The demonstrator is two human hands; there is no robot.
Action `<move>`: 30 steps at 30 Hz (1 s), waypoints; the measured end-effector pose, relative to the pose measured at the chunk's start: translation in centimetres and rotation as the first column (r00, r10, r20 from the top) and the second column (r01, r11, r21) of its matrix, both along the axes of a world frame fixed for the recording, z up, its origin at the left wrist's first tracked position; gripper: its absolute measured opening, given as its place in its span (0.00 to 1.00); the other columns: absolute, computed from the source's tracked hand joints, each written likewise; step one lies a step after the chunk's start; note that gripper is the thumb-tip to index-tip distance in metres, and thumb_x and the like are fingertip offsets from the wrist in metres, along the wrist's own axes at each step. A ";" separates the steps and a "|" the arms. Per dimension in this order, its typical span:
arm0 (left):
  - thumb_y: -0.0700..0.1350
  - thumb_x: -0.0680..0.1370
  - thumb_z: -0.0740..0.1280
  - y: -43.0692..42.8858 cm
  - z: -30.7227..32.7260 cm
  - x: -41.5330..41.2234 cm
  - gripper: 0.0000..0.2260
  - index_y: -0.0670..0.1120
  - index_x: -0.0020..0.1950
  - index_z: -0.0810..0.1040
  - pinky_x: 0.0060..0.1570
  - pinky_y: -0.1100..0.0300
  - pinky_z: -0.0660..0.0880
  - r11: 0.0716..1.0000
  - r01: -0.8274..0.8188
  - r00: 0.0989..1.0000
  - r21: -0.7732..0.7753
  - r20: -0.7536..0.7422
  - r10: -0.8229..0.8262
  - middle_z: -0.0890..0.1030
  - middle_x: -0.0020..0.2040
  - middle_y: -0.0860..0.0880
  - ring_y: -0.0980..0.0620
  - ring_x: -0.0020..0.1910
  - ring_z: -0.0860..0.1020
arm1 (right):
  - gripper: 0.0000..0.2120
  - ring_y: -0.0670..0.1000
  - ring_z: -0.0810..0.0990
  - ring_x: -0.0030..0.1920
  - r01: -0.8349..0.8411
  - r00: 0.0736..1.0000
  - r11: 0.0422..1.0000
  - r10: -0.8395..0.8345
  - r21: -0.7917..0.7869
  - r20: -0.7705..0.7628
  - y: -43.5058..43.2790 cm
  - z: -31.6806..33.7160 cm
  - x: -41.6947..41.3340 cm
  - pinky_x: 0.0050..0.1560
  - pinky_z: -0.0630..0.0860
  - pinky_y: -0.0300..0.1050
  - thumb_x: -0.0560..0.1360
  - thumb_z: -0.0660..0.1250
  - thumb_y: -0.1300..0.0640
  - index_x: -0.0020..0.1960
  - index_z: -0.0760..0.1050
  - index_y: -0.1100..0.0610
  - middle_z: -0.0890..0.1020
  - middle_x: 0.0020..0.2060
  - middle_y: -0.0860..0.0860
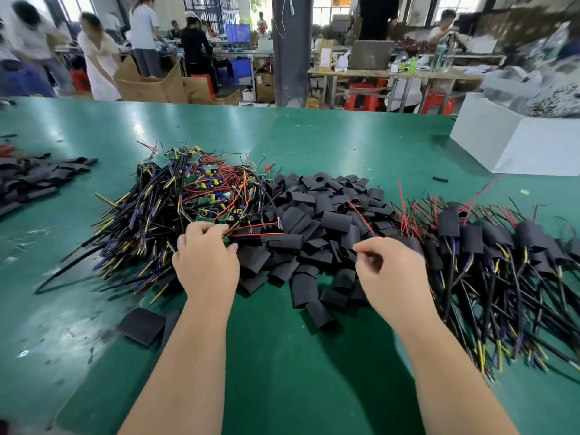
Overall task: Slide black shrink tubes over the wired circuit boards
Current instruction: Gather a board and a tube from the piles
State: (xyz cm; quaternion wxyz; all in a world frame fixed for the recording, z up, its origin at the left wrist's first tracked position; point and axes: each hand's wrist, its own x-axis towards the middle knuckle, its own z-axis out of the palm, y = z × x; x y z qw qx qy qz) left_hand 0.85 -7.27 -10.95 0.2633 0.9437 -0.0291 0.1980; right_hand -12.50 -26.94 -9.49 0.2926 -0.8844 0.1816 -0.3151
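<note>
At the near edge of the board pile (188,196) our left hand (205,260) grips a circuit board (226,240), red leads (258,235) running rightward over the shrink tubes (314,221); our right hand (392,273) pinches a red wire (361,215); open table (298,372) nearer us

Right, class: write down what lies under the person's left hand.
The left hand lies over the near edge of the pile of wired circuit boards. One corner of a green board and its red wires stick out from beneath it; the rest of that board is covered.
</note>
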 end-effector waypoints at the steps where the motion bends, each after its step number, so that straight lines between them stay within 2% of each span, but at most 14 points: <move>1: 0.44 0.75 0.72 0.1 0.0 0.1 0.20 0.48 0.66 0.74 0.57 0.46 0.69 1.000 -0.009 1.000 -0.011 -0.015 0.008 0.74 0.62 0.45 0.42 0.61 0.70 | 0.08 0.39 0.75 0.35 -0.008 1.000 1.000 0.008 0.009 -0.001 0.1 -0.1 0.0 0.43 0.62 0.17 0.73 0.67 0.65 0.46 0.82 0.56 0.81 0.40 0.47; 3: 0.42 0.74 0.71 0.4 0.0 0.4 0.23 0.46 0.68 0.71 0.56 0.47 0.69 0.998 -0.027 0.999 -0.053 -0.027 0.026 0.73 0.62 0.41 0.40 0.61 0.70 | 0.08 0.35 0.75 0.36 -0.005 1.000 1.000 0.005 0.027 -0.009 0.1 -0.2 0.0 0.42 0.63 0.18 0.73 0.67 0.65 0.46 0.82 0.55 0.81 0.38 0.46; 7: 0.41 0.74 0.71 1.0 -0.2 0.9 0.13 0.42 0.56 0.74 0.53 0.49 0.68 0.989 -0.037 0.998 -0.146 -0.051 0.030 0.77 0.54 0.40 0.39 0.56 0.72 | 0.08 0.34 0.76 0.42 0.011 0.999 0.996 -0.008 0.087 -0.038 0.0 -0.2 -0.1 0.39 0.65 0.20 0.73 0.66 0.64 0.45 0.81 0.54 0.79 0.34 0.42; 10: 0.41 0.74 0.73 1.6 -0.1 1.3 0.12 0.41 0.54 0.76 0.47 0.54 0.68 0.981 -0.034 0.997 -0.192 -0.076 0.020 0.78 0.52 0.41 0.41 0.53 0.74 | 0.08 0.38 0.77 0.36 0.030 0.997 0.994 -0.022 0.109 -0.077 -0.1 -0.2 -0.1 0.37 0.66 0.21 0.74 0.66 0.64 0.46 0.81 0.54 0.79 0.34 0.43; 12: 0.43 0.72 0.75 1.7 0.0 1.4 0.14 0.42 0.55 0.77 0.47 0.54 0.68 0.987 -0.024 0.994 -0.159 -0.107 0.007 0.78 0.53 0.42 0.42 0.53 0.75 | 0.08 0.37 0.76 0.36 0.043 0.995 0.993 -0.033 0.110 -0.097 -0.2 -0.2 -0.1 0.37 0.66 0.21 0.74 0.65 0.64 0.47 0.81 0.55 0.80 0.35 0.45; 16: 0.52 0.70 0.76 1.8 0.2 1.1 0.15 0.52 0.54 0.78 0.55 0.47 0.68 0.993 -0.108 0.982 0.051 -0.149 0.115 0.79 0.53 0.46 0.40 0.56 0.75 | 0.08 0.38 0.76 0.35 0.055 0.990 0.990 -0.037 0.127 -0.134 -0.3 -0.3 -0.1 0.36 0.66 0.22 0.74 0.65 0.64 0.47 0.81 0.55 0.82 0.37 0.47; 19: 0.52 0.70 0.75 1.7 0.2 1.0 0.14 0.53 0.54 0.78 0.56 0.46 0.66 0.992 -0.112 0.985 0.059 -0.126 0.119 0.79 0.53 0.46 0.41 0.56 0.74 | 0.08 0.40 0.76 0.33 0.056 0.989 0.990 -0.037 0.131 -0.146 -0.3 -0.3 -0.1 0.34 0.67 0.22 0.75 0.65 0.64 0.48 0.81 0.55 0.80 0.37 0.46; 24: 0.48 0.75 0.71 1.1 0.1 1.4 0.14 0.48 0.59 0.75 0.60 0.47 0.64 0.995 -0.096 0.992 0.004 -0.085 0.096 0.79 0.57 0.45 0.41 0.57 0.75 | 0.08 0.38 0.75 0.34 0.068 0.991 0.988 -0.050 0.138 -0.126 -0.2 -0.3 0.0 0.36 0.66 0.22 0.74 0.65 0.64 0.47 0.81 0.55 0.82 0.36 0.46; 30: 0.43 0.77 0.69 0.7 0.3 1.3 0.15 0.46 0.61 0.71 0.55 0.48 0.62 0.990 -0.033 0.992 -0.138 0.112 0.049 0.80 0.55 0.45 0.40 0.54 0.76 | 0.09 0.38 0.75 0.33 0.093 0.994 0.976 -0.078 0.197 -0.082 -0.1 -0.2 0.0 0.36 0.67 0.23 0.74 0.65 0.64 0.46 0.81 0.54 0.80 0.35 0.42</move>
